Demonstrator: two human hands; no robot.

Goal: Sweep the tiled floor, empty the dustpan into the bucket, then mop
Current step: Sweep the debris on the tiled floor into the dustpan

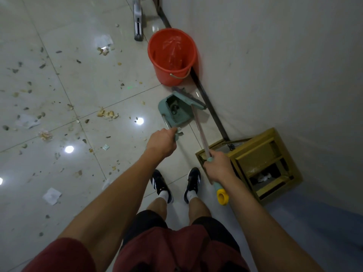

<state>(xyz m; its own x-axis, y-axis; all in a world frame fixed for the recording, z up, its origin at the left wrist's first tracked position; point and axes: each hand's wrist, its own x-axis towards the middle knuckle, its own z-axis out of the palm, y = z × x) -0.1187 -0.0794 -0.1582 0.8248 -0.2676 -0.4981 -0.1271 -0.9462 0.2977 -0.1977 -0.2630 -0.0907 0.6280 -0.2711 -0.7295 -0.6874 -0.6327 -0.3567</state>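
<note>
Red bucket (172, 55) by wall, beyond both hands; contents unclear. Green dustpan (173, 110) ahead of left hand (162, 144), dark debris inside. Left fingers curled round dustpan handle. Right hand (219, 166) fingers wrapped round broom (198, 124) shaft; bristles touching dustpan's far edge.

One red bucket (172, 55), one green dustpan (174, 111) and one broom (198, 122) are showing. Two hands, the left (162, 145) and the right (219, 166), are showing, and two black shoes (161, 185) are standing on the floor.

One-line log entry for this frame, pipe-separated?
phase: sweep start | left hand: grips dustpan handle | right hand: grips broom handle | bucket: by wall | litter: unswept
</note>
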